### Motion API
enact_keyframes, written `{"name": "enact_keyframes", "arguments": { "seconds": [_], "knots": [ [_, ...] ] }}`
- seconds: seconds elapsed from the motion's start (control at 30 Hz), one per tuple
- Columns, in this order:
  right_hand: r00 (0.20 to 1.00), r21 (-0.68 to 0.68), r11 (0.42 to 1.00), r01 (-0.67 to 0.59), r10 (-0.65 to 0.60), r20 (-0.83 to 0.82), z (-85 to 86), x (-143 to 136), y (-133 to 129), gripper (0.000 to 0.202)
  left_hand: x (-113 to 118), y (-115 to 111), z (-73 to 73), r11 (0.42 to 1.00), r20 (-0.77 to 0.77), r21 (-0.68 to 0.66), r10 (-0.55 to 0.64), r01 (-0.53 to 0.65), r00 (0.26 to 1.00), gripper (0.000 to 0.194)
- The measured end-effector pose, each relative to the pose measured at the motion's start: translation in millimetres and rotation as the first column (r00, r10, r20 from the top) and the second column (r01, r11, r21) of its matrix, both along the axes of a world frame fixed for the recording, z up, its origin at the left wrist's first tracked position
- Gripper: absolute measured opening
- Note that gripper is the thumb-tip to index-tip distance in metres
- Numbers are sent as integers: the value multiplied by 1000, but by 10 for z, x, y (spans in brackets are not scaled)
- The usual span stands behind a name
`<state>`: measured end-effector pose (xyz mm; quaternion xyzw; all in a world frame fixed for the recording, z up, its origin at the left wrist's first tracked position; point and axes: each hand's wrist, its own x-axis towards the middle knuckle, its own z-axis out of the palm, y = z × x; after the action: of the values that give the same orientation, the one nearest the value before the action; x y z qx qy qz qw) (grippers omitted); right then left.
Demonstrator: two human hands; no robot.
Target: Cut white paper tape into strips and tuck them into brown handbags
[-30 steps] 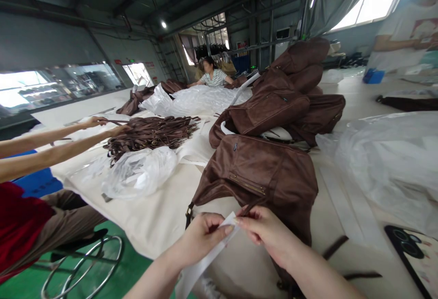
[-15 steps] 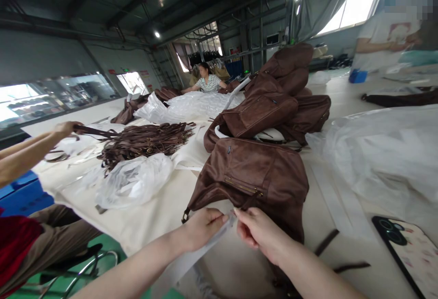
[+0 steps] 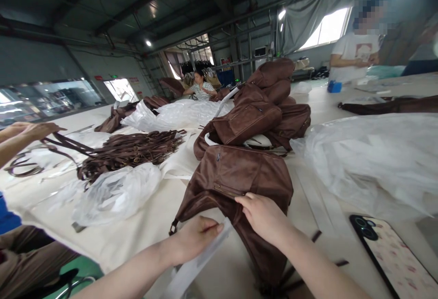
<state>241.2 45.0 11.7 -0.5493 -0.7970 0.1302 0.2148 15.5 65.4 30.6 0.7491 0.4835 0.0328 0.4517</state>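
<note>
A brown leather bag (image 3: 253,169) lies on the pale table in front of me, its zipped pocket facing up. My left hand (image 3: 200,237) is closed on a translucent white strip (image 3: 201,262) that hangs down toward the lower edge. At the bag's zipped pocket is my right hand (image 3: 262,217), its fingers closed together at the zipper's right end. Whether they pinch the zipper pull or the leather is too small to tell. A strap end with a buckle (image 3: 173,227) sticks out left of the bag.
More brown bags (image 3: 253,107) are piled behind. Brown straps (image 3: 130,150) lie at left, where another person's hands (image 3: 30,132) pull some. Clear plastic (image 3: 369,157) and a phone (image 3: 393,258) are at right. Other people stand or sit farther back.
My right hand has moved away from the white strip and up to the bag's zipped pocket. My left hand still holds the strip. The view has shifted to the right.
</note>
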Motion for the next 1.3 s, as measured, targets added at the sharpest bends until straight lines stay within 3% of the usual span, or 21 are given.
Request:
{"name": "enact_keyframes", "arguments": {
  "seconds": [0.1,0.3,0.43,0.53,0.63,0.77,0.97,1.17,1.3],
  "knots": [
    [991,34,997,-76,71,112,-33,-95,-14,34,39,-29,32,995,2,-48,82,-82,997,59],
    [959,110,991,-77,43,281,-146,-250,-37,32,165,2,-62,984,51,3,180,-180,982,56],
    [952,107,989,-104,68,298,-135,-280,-58,28,242,138,-126,985,31,125,118,-121,993,52],
    [982,59,998,6,-16,187,-91,-167,-43,24,267,237,-121,973,-47,229,45,-33,998,50],
    [986,17,990,139,-140,93,-105,-12,11,37,280,282,-84,958,-94,280,-36,61,995,48],
    [987,-42,986,159,-158,17,-212,75,101,26,316,319,-77,949,-83,299,-83,105,993,47],
    [988,-40,987,154,-155,-11,-287,87,162,22,401,400,-109,979,-97,197,-38,57,995,49],
    [998,-8,999,47,-47,-43,-300,124,172,29,449,393,24,990,-79,-142,-16,5,997,50],
    [991,-33,998,57,-60,-118,-321,147,187,31,515,394,-19,996,-113,-81,40,-50,993,46]
  ]
}}
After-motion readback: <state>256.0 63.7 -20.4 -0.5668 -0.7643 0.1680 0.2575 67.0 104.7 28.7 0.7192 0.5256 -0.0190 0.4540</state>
